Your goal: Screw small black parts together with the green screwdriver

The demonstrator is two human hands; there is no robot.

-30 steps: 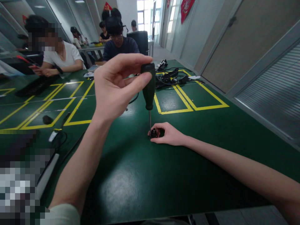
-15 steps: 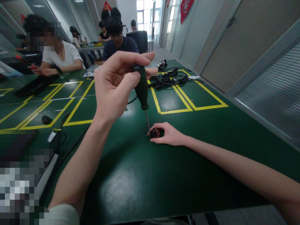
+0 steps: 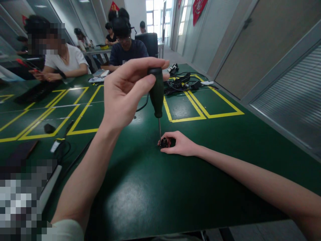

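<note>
My left hand (image 3: 132, 88) is closed round the top of a dark green screwdriver handle (image 3: 156, 95), thumb and fingers on either side. The screwdriver stands nearly upright, and its thin metal shaft (image 3: 159, 128) reaches down to a small black part (image 3: 164, 142). Thumb and fingers of my right hand (image 3: 179, 144) pinch that part low on the green table (image 3: 190, 190). The shaft's tip meets the part's left side; the exact contact is too small to make out.
Black cables (image 3: 182, 83) lie in a heap at the back, near yellow tape rectangles (image 3: 188, 119). A cable with a white tag (image 3: 54, 146) and a black lump (image 3: 49, 128) are at left. People (image 3: 129, 50) sit across the table.
The screwdriver handle has swung right together with my left hand, so the tool now stands more upright. My right hand and the black part have stayed in place.
</note>
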